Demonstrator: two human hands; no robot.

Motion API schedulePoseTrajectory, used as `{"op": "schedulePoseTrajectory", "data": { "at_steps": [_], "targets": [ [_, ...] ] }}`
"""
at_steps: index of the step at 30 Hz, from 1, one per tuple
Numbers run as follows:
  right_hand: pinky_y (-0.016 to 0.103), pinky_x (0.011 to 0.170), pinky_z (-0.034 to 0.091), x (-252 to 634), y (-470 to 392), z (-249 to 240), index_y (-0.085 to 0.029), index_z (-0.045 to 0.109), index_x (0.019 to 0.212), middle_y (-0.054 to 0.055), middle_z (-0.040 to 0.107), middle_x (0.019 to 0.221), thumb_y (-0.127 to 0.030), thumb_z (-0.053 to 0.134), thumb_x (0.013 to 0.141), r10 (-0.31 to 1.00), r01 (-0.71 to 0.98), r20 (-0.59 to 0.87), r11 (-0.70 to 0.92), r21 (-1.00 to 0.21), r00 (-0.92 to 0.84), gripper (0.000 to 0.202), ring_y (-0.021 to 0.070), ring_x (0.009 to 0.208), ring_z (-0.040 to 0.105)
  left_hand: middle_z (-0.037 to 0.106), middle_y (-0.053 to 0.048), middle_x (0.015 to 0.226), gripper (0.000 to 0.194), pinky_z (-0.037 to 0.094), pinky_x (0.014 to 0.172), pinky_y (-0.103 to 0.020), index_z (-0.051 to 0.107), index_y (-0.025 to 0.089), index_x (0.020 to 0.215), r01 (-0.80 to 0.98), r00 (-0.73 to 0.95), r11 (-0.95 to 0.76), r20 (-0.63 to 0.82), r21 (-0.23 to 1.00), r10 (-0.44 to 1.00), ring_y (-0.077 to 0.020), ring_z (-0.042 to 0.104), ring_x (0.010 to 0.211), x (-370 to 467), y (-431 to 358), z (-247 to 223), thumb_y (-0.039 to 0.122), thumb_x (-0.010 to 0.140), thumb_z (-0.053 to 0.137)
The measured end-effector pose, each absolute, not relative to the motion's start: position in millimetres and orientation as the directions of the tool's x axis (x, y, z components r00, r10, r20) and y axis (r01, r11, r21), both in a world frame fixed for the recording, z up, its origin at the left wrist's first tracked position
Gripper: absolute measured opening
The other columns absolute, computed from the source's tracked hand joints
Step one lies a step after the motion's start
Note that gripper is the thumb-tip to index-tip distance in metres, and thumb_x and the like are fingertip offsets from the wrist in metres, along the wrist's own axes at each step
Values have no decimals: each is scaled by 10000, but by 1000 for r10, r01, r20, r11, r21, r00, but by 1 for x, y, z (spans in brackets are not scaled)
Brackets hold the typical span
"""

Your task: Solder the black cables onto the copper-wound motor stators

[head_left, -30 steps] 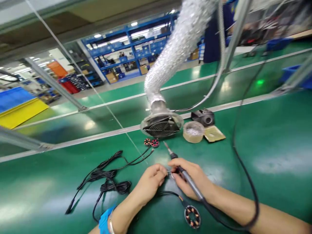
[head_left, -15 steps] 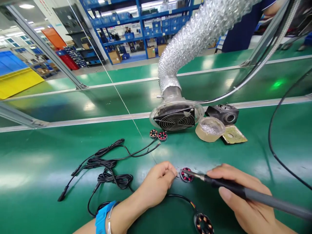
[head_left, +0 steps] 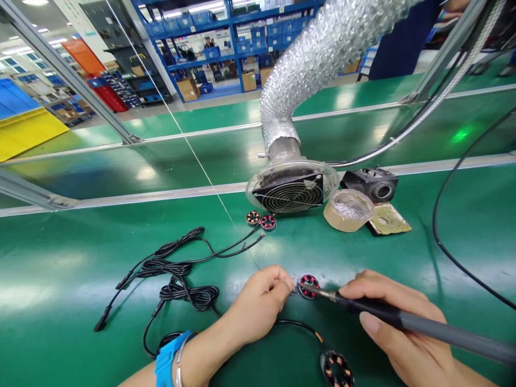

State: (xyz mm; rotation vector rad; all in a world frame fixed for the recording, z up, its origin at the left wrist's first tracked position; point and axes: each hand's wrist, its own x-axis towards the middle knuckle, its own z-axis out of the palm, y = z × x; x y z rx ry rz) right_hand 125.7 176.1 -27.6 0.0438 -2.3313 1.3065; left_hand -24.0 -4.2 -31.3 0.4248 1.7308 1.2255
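Observation:
My right hand [head_left: 403, 328] grips a soldering iron [head_left: 374, 309] by its dark handle. Its metal tip lies over a small ring-shaped motor stator [head_left: 308, 286] with red windings, flat on the green bench. Just left of that stator, my left hand [head_left: 262, 301] is closed in a pinch on a thin wire, mostly hidden by the fingertips. Below the hands rests a larger stator [head_left: 337, 370] with copper windings, its black cable [head_left: 298, 324] running behind my left wrist.
Bundled black cables [head_left: 189, 293] lie at left. Two small stators [head_left: 260, 220] sit below a fume extractor fan [head_left: 290, 193] on a silver duct [head_left: 290, 86]. A round tub [head_left: 349, 210], a yellow sponge [head_left: 389, 219] and a black iron holder [head_left: 373, 185] stand behind my right hand.
The iron and my right hand have shifted slightly left, the tip reaching further across the red-wound stator. My left hand keeps its pinch; the view has tilted slightly.

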Motion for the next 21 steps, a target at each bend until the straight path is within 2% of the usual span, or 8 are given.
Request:
{"op": "schedulePoseTrajectory", "data": {
  "at_steps": [7, 10, 16, 21],
  "targets": [
    [297, 533, 425, 125, 167, -29, -258, 629, 1040, 17, 630, 726, -201, 510, 876, 280, -222, 395, 493, -841, -875, 211, 170, 594, 586, 361, 76, 543, 235, 200, 487, -237, 487, 185, 749, -201, -492, 454, -491, 868, 719, -91, 265, 511, -23, -5, -32, 386, 871, 478],
    [294, 524, 432, 125, 169, -28, -262, 626, 1043, 17, 638, 724, -191, 504, 874, 262, -228, 402, 509, -830, -877, 220, 170, 587, 594, 355, 76, 549, 240, 202, 486, -239, 483, 186, 748, -187, -493, 456, -484, 870, 723, -93, 264, 514, -24, -5, -32, 387, 878, 470],
    [302, 539, 482, 126, 177, -23, -267, 622, 1051, 46, 697, 833, -183, 533, 854, 219, -222, 432, 613, -758, -875, 232, 210, 702, 668, 354, 77, 551, 243, 204, 486, -238, 483, 185, 747, -173, -490, 458, -480, 872, 728, -91, 263, 515, -25, -6, -34, 380, 891, 461],
    [307, 550, 494, 127, 177, -21, -269, 603, 1070, 40, 683, 819, -173, 515, 859, 196, -233, 431, 612, -756, -881, 248, 199, 687, 655, 350, 78, 551, 256, 201, 486, -240, 476, 184, 745, -169, -490, 459, -479, 872, 729, -91, 258, 518, -24, -5, -34, 383, 904, 453]
  ]
}}
